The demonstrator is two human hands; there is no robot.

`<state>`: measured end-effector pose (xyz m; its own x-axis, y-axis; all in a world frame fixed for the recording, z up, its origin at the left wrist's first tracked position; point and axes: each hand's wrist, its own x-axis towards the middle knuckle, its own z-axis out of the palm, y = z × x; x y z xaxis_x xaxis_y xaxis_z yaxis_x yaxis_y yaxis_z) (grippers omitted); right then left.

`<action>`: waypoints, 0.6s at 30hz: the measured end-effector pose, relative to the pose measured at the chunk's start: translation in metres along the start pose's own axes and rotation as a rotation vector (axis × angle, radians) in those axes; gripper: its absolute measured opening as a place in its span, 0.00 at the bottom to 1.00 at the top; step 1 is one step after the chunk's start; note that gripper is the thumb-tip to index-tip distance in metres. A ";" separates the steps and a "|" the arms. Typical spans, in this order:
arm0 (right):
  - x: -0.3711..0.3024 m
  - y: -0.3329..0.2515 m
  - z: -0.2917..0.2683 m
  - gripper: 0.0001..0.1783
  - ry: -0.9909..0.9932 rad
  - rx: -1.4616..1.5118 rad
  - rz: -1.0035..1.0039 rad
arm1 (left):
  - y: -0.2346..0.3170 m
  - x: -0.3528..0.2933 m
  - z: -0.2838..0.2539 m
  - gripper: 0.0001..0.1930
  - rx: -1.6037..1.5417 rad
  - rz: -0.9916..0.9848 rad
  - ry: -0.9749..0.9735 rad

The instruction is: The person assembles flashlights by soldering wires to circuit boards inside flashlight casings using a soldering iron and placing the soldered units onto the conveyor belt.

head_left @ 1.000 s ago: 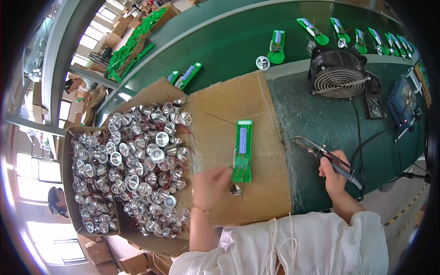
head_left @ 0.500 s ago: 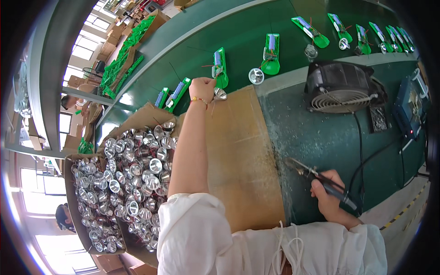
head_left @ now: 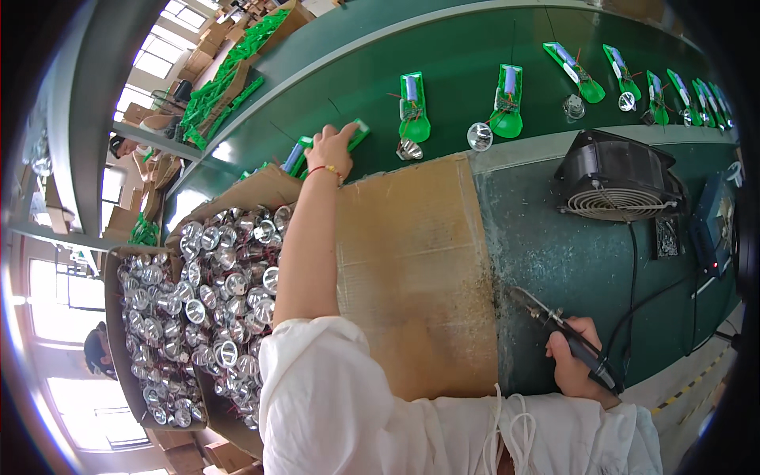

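Observation:
My left hand (head_left: 329, 152) reaches over a green plastic casing (head_left: 360, 133) on the far belt, its fingers apart; the hand covers much of the casing, and some fingertips are hidden. Beside it lies another green casing (head_left: 293, 161) with a blue cell. In my right hand (head_left: 576, 360) is a soldering iron (head_left: 584, 347) with a dark handle, its metal tip pointing up and left above the green bench. To the right of my left hand, a green casing with a cell and circuit board (head_left: 412, 111) has a silver reflector (head_left: 408, 150) at its lower end.
Cardboard boxes full of silver reflectors (head_left: 229, 309) stand at the left. A cardboard sheet (head_left: 416, 293) covers the bench middle. Rightward are a black fan (head_left: 621, 174), a blue soldering station (head_left: 707, 226) and cables. More casings (head_left: 507, 103) line the belt; people sit beyond.
My left hand has left the casing with the reflector and moved left over another casing. The view has shifted slightly. My right hand keeps hold of the soldering iron.

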<state>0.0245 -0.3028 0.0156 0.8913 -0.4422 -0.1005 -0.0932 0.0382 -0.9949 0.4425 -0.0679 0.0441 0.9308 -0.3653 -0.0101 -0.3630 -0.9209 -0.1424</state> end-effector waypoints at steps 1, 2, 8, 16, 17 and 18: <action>0.001 0.002 0.001 0.10 -0.014 0.001 -0.010 | 0.007 -0.006 -0.007 0.33 -0.053 -0.014 0.086; 0.002 0.004 0.002 0.09 0.014 0.033 0.001 | 0.012 -0.014 -0.016 0.32 -0.103 -0.033 0.173; 0.002 0.011 0.007 0.08 0.131 0.024 -0.046 | 0.069 -0.104 -0.072 0.28 -0.531 0.167 0.211; 0.006 0.003 0.015 0.08 0.089 0.041 -0.089 | 0.121 -0.292 -0.022 0.31 -0.808 -0.059 0.078; 0.006 0.005 0.015 0.08 0.091 0.035 -0.089 | 0.120 -0.305 -0.031 0.32 -0.873 -0.114 0.083; 0.004 0.005 0.013 0.08 0.100 0.025 -0.089 | 0.119 -0.316 -0.037 0.32 -0.943 -0.163 0.086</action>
<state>0.0331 -0.2927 0.0102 0.8465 -0.5323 -0.0117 -0.0032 0.0169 -0.9999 0.1033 -0.0674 0.0670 0.9802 -0.1974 0.0171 -0.1491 -0.6782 0.7196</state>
